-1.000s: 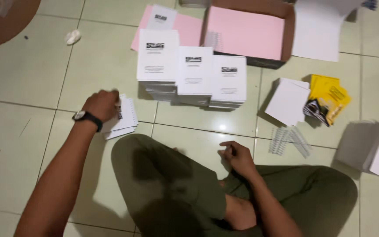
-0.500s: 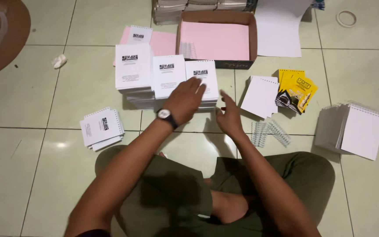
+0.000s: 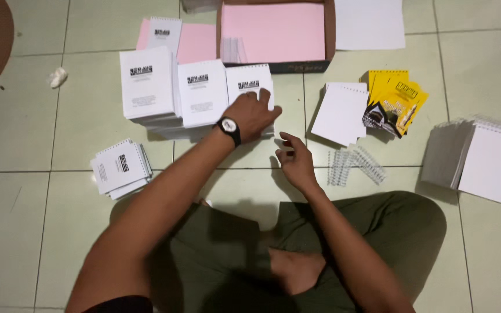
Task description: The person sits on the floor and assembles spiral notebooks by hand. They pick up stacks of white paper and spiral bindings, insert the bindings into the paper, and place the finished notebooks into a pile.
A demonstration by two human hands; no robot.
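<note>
At the left of the tiled floor (image 3: 42,122) I see a small fanned pile of spiral-bound white printed booklets (image 3: 120,168). Further right stand three stacks of white printed sheets; my left hand (image 3: 253,115), wristwatch on, lies flat on the rightmost stack of white printed sheets (image 3: 249,81), fingers spread, gripping nothing I can make out. To lift one sheet cleanly I judge I should slide the top sheet by its near edge, not pinch the pile. My right hand (image 3: 296,162) hovers loosely curled and empty above the floor, near the loose white plastic binding coils (image 3: 355,165).
</note>
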